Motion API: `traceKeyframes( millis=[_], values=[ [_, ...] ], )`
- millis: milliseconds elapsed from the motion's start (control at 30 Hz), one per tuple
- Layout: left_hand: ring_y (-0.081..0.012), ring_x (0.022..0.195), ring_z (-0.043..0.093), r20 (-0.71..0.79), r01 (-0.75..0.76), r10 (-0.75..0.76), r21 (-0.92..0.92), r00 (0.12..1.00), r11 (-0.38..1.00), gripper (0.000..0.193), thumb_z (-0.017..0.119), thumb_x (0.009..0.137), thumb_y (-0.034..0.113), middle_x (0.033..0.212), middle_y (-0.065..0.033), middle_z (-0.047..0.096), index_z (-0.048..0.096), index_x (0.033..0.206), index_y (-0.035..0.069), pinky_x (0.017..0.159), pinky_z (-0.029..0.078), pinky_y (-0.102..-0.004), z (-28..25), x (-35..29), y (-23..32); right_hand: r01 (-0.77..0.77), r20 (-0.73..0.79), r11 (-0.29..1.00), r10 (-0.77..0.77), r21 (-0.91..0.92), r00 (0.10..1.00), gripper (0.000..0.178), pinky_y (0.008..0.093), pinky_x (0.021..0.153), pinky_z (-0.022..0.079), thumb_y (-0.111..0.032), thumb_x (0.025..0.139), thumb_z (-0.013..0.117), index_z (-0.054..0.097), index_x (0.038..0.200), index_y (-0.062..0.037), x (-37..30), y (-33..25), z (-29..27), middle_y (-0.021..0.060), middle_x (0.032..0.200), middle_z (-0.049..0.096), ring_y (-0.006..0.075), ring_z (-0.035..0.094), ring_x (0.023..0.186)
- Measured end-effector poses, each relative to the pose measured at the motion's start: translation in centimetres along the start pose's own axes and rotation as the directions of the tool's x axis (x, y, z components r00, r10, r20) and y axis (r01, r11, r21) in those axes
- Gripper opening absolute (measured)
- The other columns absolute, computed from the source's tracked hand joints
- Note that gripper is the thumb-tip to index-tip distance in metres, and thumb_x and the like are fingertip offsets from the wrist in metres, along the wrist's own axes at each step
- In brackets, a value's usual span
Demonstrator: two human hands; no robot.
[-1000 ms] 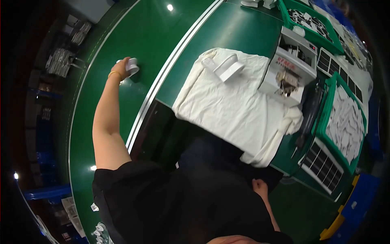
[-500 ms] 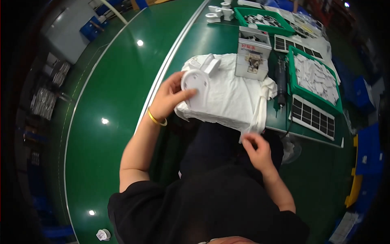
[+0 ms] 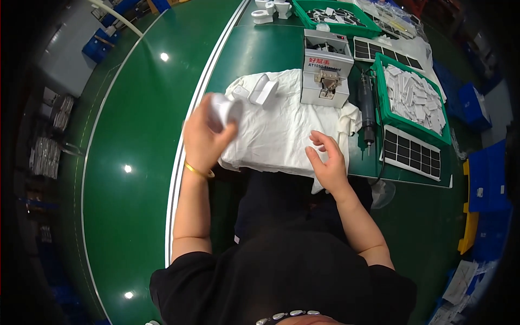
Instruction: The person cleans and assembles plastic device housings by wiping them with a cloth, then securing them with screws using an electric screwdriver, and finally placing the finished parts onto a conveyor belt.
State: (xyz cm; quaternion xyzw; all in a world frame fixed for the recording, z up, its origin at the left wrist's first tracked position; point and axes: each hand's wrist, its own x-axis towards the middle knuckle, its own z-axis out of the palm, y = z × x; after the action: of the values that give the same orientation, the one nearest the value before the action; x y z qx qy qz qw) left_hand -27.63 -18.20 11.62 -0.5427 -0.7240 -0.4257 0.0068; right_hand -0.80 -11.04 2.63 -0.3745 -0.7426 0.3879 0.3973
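Note:
My left hand (image 3: 205, 138) is closed on a white plastic part (image 3: 227, 108) with a rounded end, held over the left edge of the white cloth (image 3: 279, 132). The part is smeared by motion and partly behind my fingers. Just beyond it, a white angled plastic piece (image 3: 264, 91) and a small round white piece (image 3: 240, 92) lie on the cloth. My right hand (image 3: 329, 162) is over the cloth's near right side, thumb and fingers apart, with nothing visible between them.
A grey screw feeder (image 3: 326, 67) stands at the cloth's far edge. Right of it lie a dark electric screwdriver (image 3: 367, 108), a green tray (image 3: 446, 132) of white strips and a sheet of black pads (image 3: 411, 151). Another green tray (image 3: 309, 23) and white toilet-shaped parts (image 3: 263, 17) sit farther back.
My left hand has drawn the white part left, turning it. My right hand has risen from the cloth's hanging corner to above the cloth, its fingers spreading. The whole view has shifted slightly.

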Motion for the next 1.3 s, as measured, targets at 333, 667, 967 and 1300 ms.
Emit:
traceKeyframes(
  millis=[333,667,967,1300],
  values=[
    [-0.0356,0.094,0.067,0.196,0.031,-0.235,0.7,0.952,0.713,0.059,0.067,0.078,0.044,0.102,-0.0188,0.069,0.06,0.119,0.002,0.082,0.052,-0.046,6.7,10.8,-10.9,0.142,-0.018,0.955,-0.152,-0.261,0.988,0.022,0.0376,0.076,0.05,-0.012,0.083,0.07,0.068,0.104,-0.0042,3.3,3.6,1.4,0.0116,0.098,0.066,0.0301,0.061,0.09],
    [-0.0391,0.096,0.064,0.229,-0.37,0.307,0.33,0.924,0.868,0.06,0.067,0.084,0.037,0.107,-0.0213,0.067,0.052,0.128,-0.001,0.088,0.048,-0.0473,15.4,13.5,-5.0,0.151,-0.002,0.939,-0.159,-0.308,0.987,0.022,0.0367,0.076,0.05,-0.01,0.081,0.072,0.068,0.102,-0.0053,5.0,4.6,0.8,0.0096,0.095,0.065,0.0277,0.061,0.088],
    [-0.0273,0.096,0.065,0.495,0.025,0.083,-0.208,0.865,0.978,0.07,0.071,0.082,0.016,0.113,-0.0158,0.064,0.04,0.144,0.003,0.085,0.052,-0.0371,13.3,11.9,-0.4,0.074,-0.182,0.829,-0.207,-0.554,0.961,0.027,0.0395,0.09,0.047,-0.015,0.081,0.074,0.068,0.105,-0.0043,10.6,5.6,-7.0,0.0138,0.105,0.067,0.0314,0.06,0.104],
    [-0.0197,0.116,0.056,0.827,0.744,0.085,-0.54,0.556,0.393,0.058,0.072,0.088,0.012,0.131,-0.0109,0.054,0.046,0.139,0.002,0.092,0.051,-0.032,16.5,-1.0,2.7,0.01,-0.03,0.537,-0.066,-0.843,0.997,0.028,0.052,0.111,0.026,-0.02,0.084,0.069,0.068,0.11,-0.0082,14.0,10.5,-7.5,0.0089,0.102,0.07,0.0271,0.056,0.116]
  ],
)
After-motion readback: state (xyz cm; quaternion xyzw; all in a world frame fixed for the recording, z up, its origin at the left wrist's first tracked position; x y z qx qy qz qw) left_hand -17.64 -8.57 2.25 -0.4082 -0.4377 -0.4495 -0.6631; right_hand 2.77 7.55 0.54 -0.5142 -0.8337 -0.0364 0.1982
